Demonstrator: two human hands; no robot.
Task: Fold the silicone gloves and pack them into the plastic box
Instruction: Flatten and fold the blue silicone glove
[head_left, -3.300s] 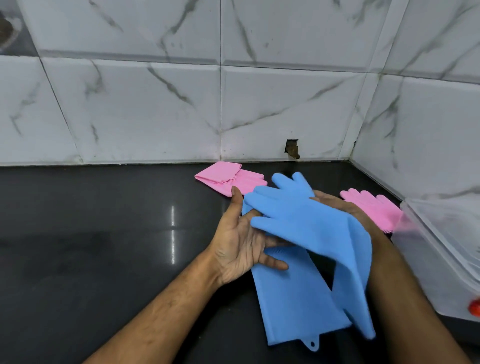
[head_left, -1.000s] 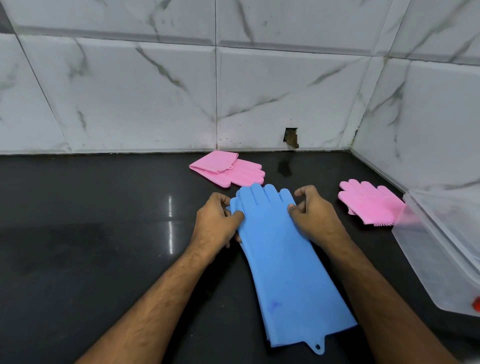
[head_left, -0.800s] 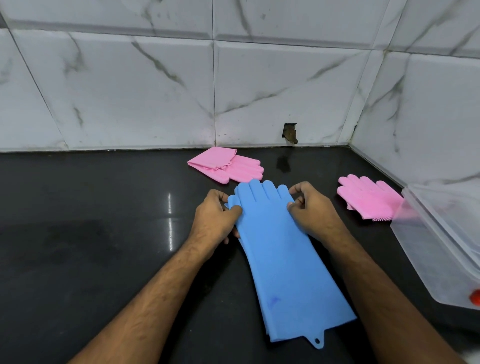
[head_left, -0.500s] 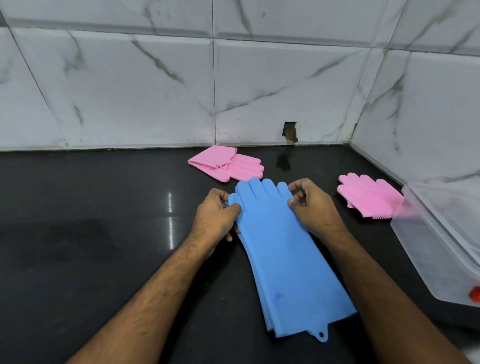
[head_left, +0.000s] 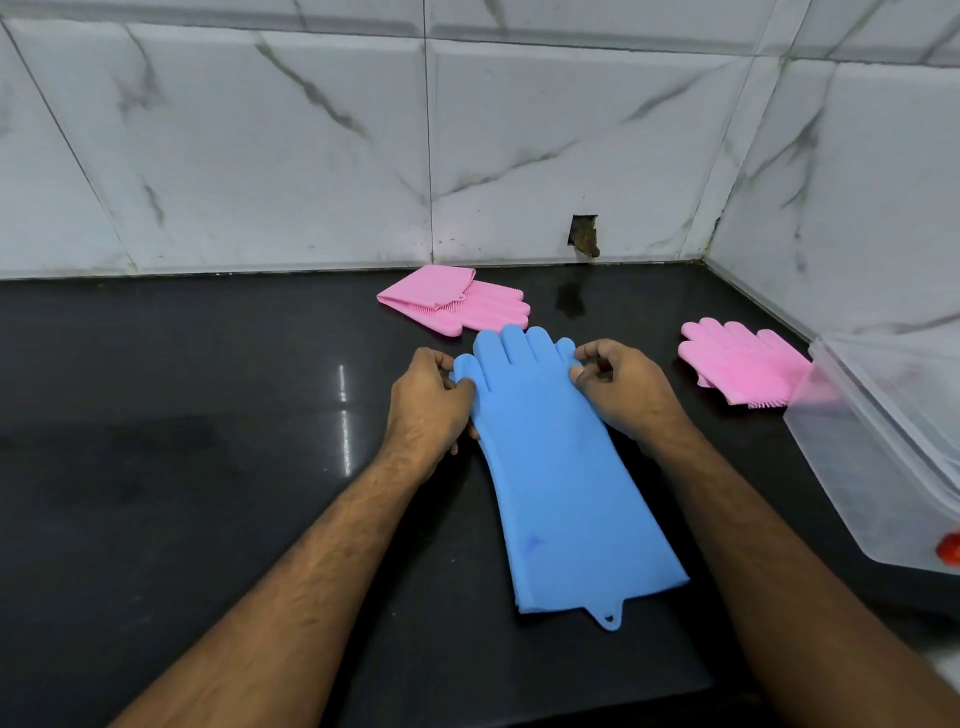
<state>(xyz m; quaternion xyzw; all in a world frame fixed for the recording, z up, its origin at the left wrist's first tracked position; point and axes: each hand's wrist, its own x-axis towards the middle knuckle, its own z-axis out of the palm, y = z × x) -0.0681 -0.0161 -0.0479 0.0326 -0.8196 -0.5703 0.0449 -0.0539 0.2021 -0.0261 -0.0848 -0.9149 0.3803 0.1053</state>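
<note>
Two blue silicone gloves (head_left: 561, 478) lie stacked flat on the black counter, fingers pointing to the wall, cuffs toward me. My left hand (head_left: 428, 408) pinches the stack's left edge at the thumb. My right hand (head_left: 623, 389) pinches its right edge by the little finger. A folded pink glove (head_left: 452, 304) rests behind the blue ones. Another pink glove (head_left: 743, 364) lies at the right, against the clear plastic box (head_left: 883, 447).
The black counter (head_left: 182, 441) meets marble-tiled walls at the back and right, forming a corner. A small hole (head_left: 584, 236) shows in the back wall. A red clip (head_left: 949, 548) sits on the box's near side.
Since 3.3 s ago the lifted blue glove was laid flat on the other. Over the last second both hands stay pinching the finger end, with only slight shifting.
</note>
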